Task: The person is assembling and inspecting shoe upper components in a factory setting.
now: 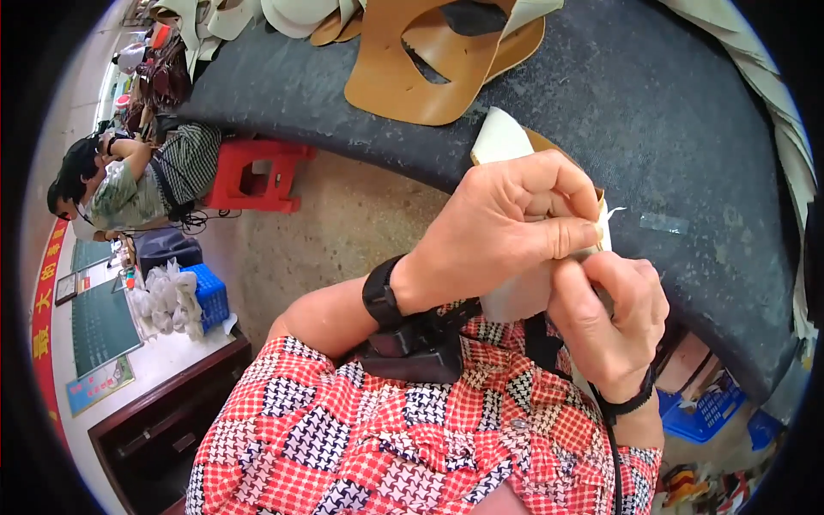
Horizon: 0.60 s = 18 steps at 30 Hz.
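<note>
A piece of tan leather with a pale backing (501, 137) is between my hands at the table's near edge. My left hand (515, 219) is closed in a pinch on its edge, thumb against curled fingers. Just below and to the right, my right hand (611, 313) is also closed, its thumb and forefinger pinching along the same edge. The fingertips nearly meet, and a thin white strip (611, 215) sticks up beside them. My hands hide much of the piece. Farther off on the table lie larger cut tan leather pieces (386, 81) with curved openings.
The dark worn table (687, 154) curves around in front of me. Stacked pale pieces (755, 69) line its right edge. To the left are a red stool (257, 176), a seated person (142, 180) and a blue basket (209, 296). Blue crates (708, 412) stand low at right.
</note>
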Available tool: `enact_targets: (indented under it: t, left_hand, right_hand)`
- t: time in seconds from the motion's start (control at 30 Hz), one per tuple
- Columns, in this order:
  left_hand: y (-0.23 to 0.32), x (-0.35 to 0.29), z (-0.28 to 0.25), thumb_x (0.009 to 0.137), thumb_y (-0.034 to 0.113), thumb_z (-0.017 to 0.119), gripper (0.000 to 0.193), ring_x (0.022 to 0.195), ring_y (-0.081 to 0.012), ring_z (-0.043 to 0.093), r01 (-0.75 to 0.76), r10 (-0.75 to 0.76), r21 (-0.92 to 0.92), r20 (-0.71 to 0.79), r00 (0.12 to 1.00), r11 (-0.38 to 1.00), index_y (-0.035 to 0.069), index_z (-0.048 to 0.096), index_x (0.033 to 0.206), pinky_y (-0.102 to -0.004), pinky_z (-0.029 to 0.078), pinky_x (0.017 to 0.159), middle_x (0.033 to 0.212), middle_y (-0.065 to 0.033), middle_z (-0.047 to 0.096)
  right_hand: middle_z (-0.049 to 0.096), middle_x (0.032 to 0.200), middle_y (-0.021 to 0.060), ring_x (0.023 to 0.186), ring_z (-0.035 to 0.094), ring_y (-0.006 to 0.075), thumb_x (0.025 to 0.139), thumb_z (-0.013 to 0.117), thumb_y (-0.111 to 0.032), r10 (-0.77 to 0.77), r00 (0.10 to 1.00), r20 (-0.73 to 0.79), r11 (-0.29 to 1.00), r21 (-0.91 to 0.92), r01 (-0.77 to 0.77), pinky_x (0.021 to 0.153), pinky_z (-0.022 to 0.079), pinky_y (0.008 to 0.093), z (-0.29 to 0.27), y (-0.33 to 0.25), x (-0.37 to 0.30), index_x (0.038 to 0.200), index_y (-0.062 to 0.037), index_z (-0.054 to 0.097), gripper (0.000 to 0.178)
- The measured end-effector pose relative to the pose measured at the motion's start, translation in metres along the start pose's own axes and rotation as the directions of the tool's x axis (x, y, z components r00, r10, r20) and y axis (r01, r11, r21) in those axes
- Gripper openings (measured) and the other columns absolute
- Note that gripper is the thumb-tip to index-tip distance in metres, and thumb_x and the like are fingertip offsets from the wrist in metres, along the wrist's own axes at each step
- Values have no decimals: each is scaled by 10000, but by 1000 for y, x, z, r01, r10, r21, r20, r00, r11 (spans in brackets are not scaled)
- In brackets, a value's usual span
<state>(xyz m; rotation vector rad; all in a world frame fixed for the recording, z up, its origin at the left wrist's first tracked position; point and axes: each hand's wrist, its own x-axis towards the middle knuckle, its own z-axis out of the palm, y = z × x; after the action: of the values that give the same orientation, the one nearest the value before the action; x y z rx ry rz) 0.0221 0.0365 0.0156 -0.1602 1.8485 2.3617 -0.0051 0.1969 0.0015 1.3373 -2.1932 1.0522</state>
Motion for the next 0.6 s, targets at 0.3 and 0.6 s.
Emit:
enact_targets:
  t: [0.3,0.6]
  left_hand:
    - [9,6,-1,770,-29,642,319,776,-78,582,41,-53,-105,-116,992,994,26,505,1052,-205,449,695,848,-60,646]
    - [7,1,6,779,-45,625,429,837,-104,579,-45,43,-18,-72,996,999,22,417,1149,-223,445,740,875,-79,629]
  right_hand:
    - [560,832,13,705,492,51,746,554,-27,811,542,218,341,577,-742,562,391,200,-41,38,29,957,-8,575,213]
    - [607,855,34,738,537,63,797,574,-43,474,517,713,-236,668,-705,672,431,200,-16,58,29,952,19,576,167]
